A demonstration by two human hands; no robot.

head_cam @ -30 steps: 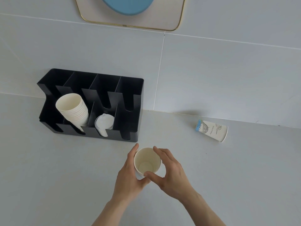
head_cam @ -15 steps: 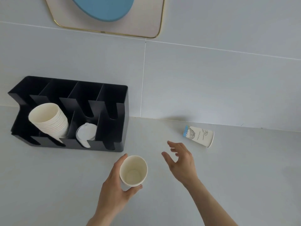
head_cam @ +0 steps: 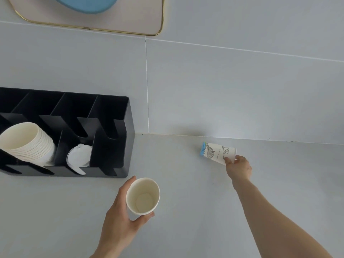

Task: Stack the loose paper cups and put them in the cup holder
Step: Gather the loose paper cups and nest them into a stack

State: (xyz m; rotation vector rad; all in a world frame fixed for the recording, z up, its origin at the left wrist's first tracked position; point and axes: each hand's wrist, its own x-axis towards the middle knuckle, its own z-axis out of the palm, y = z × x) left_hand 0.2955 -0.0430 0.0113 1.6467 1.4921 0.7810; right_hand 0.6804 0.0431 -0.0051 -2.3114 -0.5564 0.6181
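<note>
The right hand (head_cam: 239, 167) has reached out, fingers closing on the toppled cup (head_cam: 217, 152) (rim toward it); left hand (head_cam: 121, 216) grips the upright cup (head_cam: 143, 196).

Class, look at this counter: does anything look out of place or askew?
Yes. One printed paper cup lies tipped on its side near the wall, away from the black cup holder. The right hand touches its rim end; the left hand holds another cup.
</note>
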